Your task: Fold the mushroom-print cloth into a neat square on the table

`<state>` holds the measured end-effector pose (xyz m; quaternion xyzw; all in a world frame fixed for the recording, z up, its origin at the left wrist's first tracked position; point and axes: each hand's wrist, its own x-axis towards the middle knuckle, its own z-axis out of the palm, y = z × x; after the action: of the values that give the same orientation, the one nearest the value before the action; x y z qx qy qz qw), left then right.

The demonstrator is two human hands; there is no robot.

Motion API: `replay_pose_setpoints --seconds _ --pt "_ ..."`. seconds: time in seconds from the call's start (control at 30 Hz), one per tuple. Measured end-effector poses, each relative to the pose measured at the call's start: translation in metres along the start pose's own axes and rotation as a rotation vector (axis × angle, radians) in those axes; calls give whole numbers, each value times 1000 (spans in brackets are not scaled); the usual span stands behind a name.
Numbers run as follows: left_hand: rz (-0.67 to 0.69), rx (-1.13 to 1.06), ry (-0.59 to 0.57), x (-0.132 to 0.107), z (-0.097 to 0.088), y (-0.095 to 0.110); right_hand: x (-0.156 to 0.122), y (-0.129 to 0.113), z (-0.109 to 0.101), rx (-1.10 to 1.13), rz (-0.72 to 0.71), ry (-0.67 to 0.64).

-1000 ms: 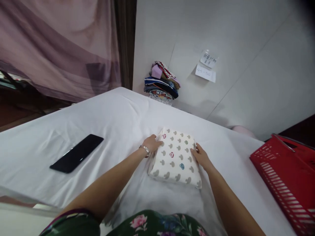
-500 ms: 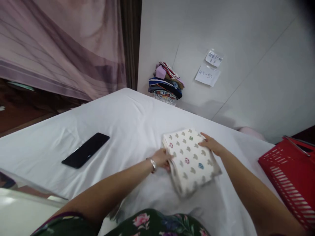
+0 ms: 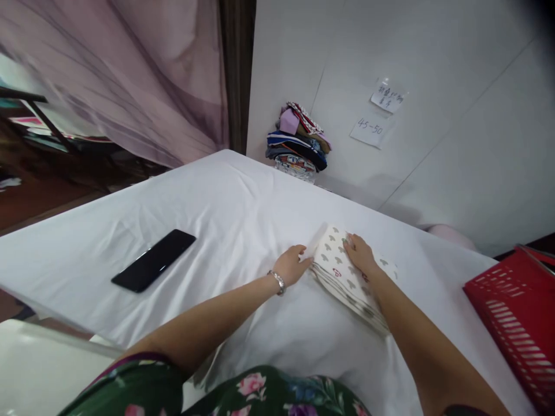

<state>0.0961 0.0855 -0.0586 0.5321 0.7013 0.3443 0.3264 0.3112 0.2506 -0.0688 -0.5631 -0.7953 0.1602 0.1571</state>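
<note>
The folded patterned cloth lies between the near and wall-side edges of the table; the right hand rests unclenched on top. The left hand, half-curled, is at the cloth's left corner; whether it pinches, I cannot tell.

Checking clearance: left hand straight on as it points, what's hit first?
The left hand would likely meet the folded patterned cloth, at its left edge; whether they touch now is unclear.
</note>
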Motion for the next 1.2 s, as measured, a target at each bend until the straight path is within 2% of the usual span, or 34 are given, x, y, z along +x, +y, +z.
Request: replay_pose_setpoints --seconds 0.1,0.2,0.33,0.43,0.5,0.57,0.7,0.77,0.97,1.1,1.2 --pt "-27 -10 -94 7 16 -1 -19 -5 1 -107 -27 15" --pt "64 13 -134 5 28 -3 -52 -12 0 -125 -122 -47" --pt "111 -56 -112 5 28 -9 -105 -26 0 -184 -357 -213" --pt "84 -146 -143 8 25 -13 -127 -37 3 -275 -419 -181" --pt "71 -183 -142 10 23 -15 -129 -41 5 -253 -396 -127" --pt "49 -188 -111 10 22 -17 -127 -42 6 -127 -333 -80" --pt "51 -110 -30 12 18 -22 -124 -36 6 257 -36 47" --pt "69 -63 -16 14 15 -22 -126 -32 6 373 52 60" --pt "70 33 -29 30 10 -14 -129 -32 7 345 -22 28" --pt "44 96 -88 43 7 -2 -128 -32 6 386 38 73" --pt "9 118 -146 50 8 6 -129 -28 8 429 33 48"
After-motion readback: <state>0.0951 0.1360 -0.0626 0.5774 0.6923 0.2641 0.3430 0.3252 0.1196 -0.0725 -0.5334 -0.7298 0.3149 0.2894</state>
